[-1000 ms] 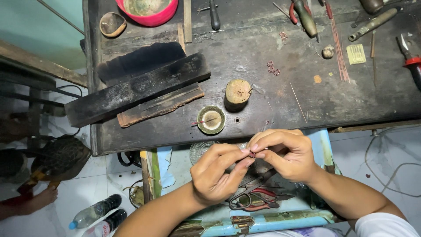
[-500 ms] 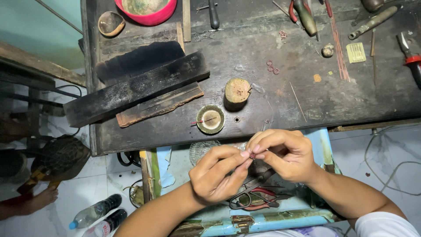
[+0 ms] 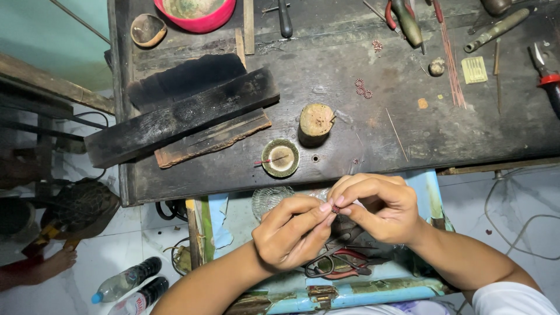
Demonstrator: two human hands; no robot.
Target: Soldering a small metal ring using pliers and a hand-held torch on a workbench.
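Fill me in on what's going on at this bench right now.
A person sits at a dark, worn workbench, both hands raised just in front of its edge. The left hand and right hand meet fingertip to fingertip, pinching a tiny reddish piece between them; what it is, is too small to tell. Below the hands, red-handled pliers lie in an open drawer. On the bench sit a small round dish, a wooden stump, a few small copper rings and a bundle of thin copper wires.
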